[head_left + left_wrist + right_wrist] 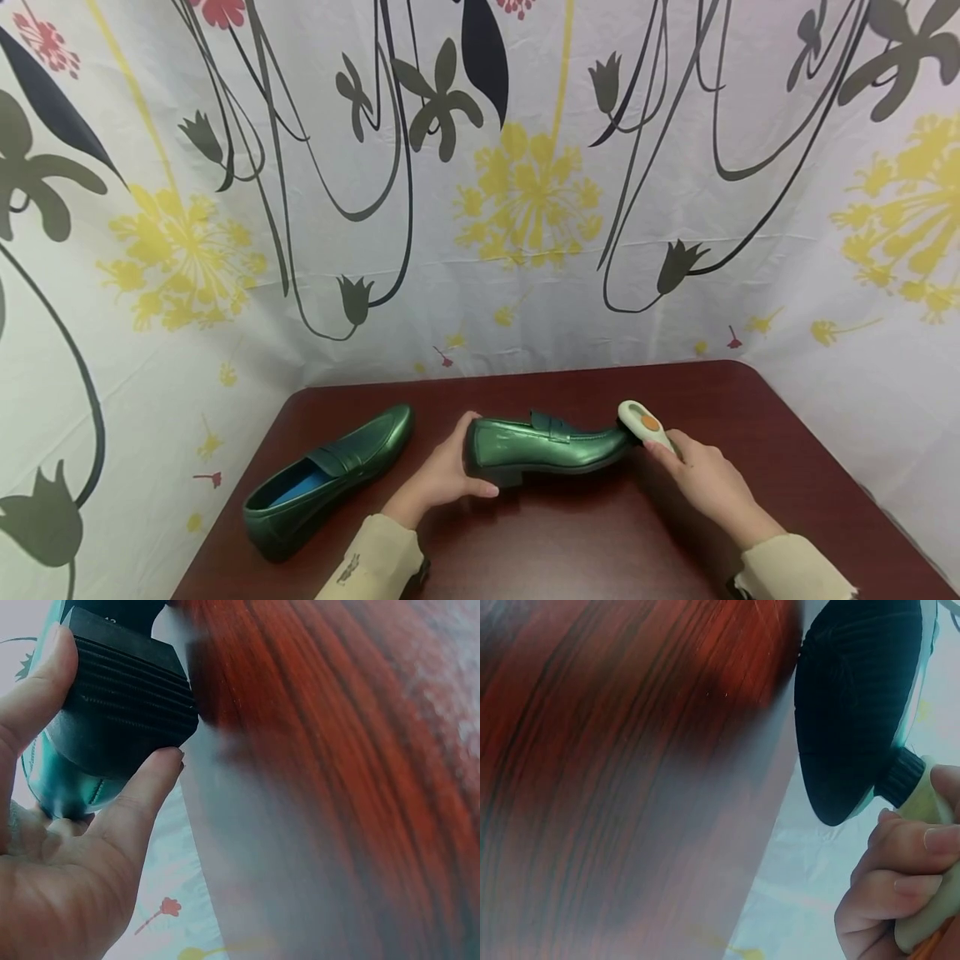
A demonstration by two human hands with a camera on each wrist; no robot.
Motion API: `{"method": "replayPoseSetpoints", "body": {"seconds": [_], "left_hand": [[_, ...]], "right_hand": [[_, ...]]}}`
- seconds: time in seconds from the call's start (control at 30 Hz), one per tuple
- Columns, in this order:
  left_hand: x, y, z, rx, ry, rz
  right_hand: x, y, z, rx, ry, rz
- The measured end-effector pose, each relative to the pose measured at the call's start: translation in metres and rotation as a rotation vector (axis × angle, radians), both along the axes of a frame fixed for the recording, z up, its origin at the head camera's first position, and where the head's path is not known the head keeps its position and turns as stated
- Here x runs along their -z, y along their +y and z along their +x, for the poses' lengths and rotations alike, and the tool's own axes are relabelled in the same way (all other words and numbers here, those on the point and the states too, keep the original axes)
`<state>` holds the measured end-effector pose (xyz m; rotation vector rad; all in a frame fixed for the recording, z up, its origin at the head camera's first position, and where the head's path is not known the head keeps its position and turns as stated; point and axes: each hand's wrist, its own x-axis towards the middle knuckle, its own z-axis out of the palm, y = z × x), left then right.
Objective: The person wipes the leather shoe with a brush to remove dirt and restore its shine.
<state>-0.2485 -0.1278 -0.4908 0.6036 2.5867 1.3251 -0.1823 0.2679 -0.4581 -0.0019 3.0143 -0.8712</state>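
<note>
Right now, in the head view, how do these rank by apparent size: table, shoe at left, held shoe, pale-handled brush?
Largest to smallest:
1. Table
2. Shoe at left and held shoe: unranked, since angle and nearness differ
3. Pale-handled brush

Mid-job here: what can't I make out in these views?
Held shoe, inside: head view, hidden by its near side.
Mark under that shoe: left wrist view, too small to read.
Other shoe, underside: head view, hidden by the shoe itself.
Brush, handle: right wrist view, covered partly by right grip, cut by the right edge.
</note>
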Motion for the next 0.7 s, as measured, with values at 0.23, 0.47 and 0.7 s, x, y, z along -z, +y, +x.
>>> {"method": "replayPoseSetpoints", "body": {"seconds": [0.23, 0.47, 0.7], "left_hand": [[-0.001, 0.0, 0.0, -0.004, -0.005, -0.001], [-0.001, 0.0, 0.0, -0.002, -0.005, 0.004], [0.0, 0.0, 0.0, -0.004, -0.006, 0.001]], "right_hand": [[-0.002, -0.015, 0.008, -0.009, -0.01, -0.025], [-0.002, -0.033, 0.016, -0.011, 0.023, -0.04], [-0.002, -0.045, 0.02, -0.016, 0.059, -0.022]]}}
